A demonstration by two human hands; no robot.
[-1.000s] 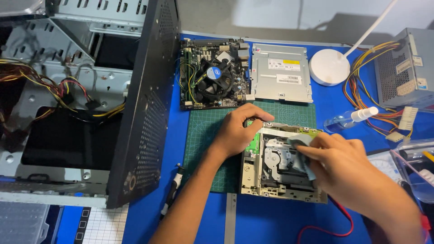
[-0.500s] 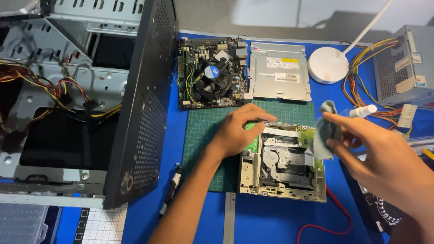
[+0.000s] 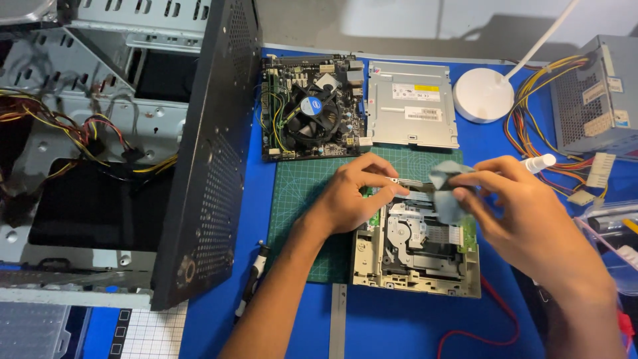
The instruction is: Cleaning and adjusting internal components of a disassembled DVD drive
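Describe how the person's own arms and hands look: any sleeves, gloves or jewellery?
Both forearms are bare as far as the frame shows: no sleeves visible. The left hand and right hand wear no gloves, and no rings, watch or wristbands show on the fingers or wrists.

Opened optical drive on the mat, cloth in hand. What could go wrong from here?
1. The grey cloth in the right hand could snag on the exposed mechanism of the opened optical drive.
2. The left hand steadies only the drive's far edge, so it might slide on the green cutting mat.
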